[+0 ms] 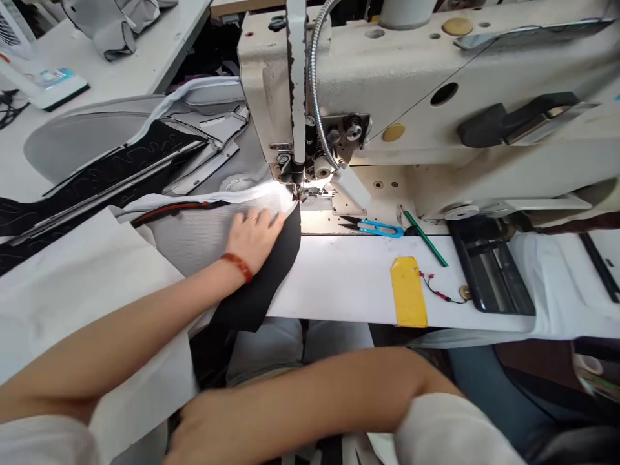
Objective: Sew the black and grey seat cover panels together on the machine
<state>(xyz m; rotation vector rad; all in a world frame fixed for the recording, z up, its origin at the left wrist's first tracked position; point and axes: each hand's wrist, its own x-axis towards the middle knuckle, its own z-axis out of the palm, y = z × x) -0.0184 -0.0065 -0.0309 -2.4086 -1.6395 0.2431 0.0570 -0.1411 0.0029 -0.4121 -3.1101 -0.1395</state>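
My left hand (252, 237), with a red bracelet at the wrist, lies flat with fingers stretched out on grey and black fabric (203, 236), just left of the sewing machine's needle (296, 187). The fabric's black edge (276, 271) hangs over the table front. My right hand (208, 429) is low at the bottom edge, below the table, blurred; its fingers are not clear. The cream sewing machine (411, 97) fills the upper right, its lamp lighting the needle plate.
Blue-handled thread snips (375, 227) and a green pencil (426, 239) lie by the machine base. A yellow tag (409, 290) with red thread sits near the table front. White fabric (72, 284) covers the left; more grey and black pieces (121, 148) are piled behind.
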